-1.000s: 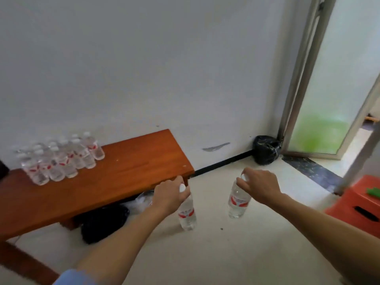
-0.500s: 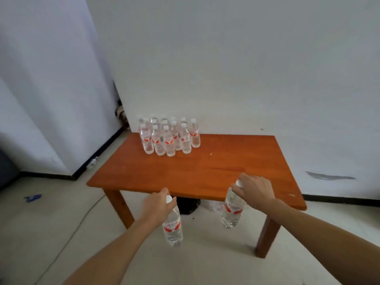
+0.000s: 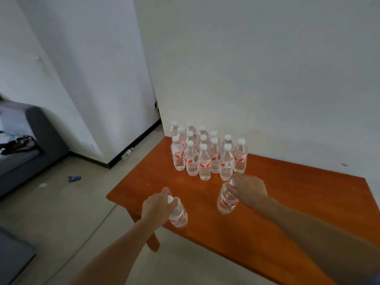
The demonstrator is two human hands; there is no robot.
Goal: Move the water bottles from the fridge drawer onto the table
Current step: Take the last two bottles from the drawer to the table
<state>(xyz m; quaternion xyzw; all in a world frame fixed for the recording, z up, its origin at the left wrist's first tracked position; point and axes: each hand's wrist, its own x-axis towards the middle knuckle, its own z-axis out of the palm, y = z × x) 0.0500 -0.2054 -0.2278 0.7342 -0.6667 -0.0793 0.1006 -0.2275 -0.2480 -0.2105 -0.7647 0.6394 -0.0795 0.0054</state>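
- Head view first, at our fingers: our left hand (image 3: pixel 157 204) is curled shut around the neck of a water bottle (image 3: pixel 178 214), just under its white cap (image 3: pixel 170 199); the bottle hangs from that pinch.
- Our right hand (image 3: pixel 247 190) is closed the same way over the neck of a second water bottle (image 3: pixel 226 200), whose white cap (image 3: pixel 233 182) peeks out at the thumb side.
- Below the left fingers, the bottle's base sits over the near-left edge of the orange wooden table (image 3: pixel 287 202); we cannot tell whether it touches the top.
- Below the right fingers, the second bottle is well over the tabletop, and we cannot tell if it has landed either.
- Just beyond the right fingertips stands the cluster of water bottles (image 3: pixel 205 155), upright and packed close, near the wall corner.
- The fridge drawer is not in view, so we cannot judge how many remain.
- What could go wrong, as we judge it: the left bottle, let go this near the edge, could tip off onto the floor; a neck pinch lets a bottle swing, so setting it down crooked could topple it.
- Reaching the right bottle forward could knock the nearest standing bottle and fell its neighbours.
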